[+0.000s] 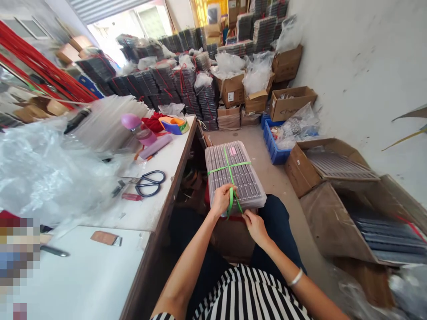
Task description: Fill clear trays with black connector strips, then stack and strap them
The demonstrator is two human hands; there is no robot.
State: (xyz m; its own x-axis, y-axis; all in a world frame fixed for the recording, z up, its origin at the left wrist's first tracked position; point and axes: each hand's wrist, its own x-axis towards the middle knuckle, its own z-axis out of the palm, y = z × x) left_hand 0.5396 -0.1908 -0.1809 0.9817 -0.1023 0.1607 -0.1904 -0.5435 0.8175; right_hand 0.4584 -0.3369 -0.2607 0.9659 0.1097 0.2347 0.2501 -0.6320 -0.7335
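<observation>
In front of my knees lies a stack of clear plastic trays with rows of small dark parts inside. Green strap crosses over its top both lengthwise and crosswise, and a small pink label sits near the far end. My left hand rests at the near edge of the stack, fingers closed on the green strap, a loop of which stands up beside them. Just right of it and lower, my right hand pinches another length of the same strap below the stack's near edge.
On the workbench at left are black-handled scissors, tape rolls, a box cutter and crumpled clear plastic. Open cardboard boxes and a blue crate stand right. Strapped dark stacks line the back.
</observation>
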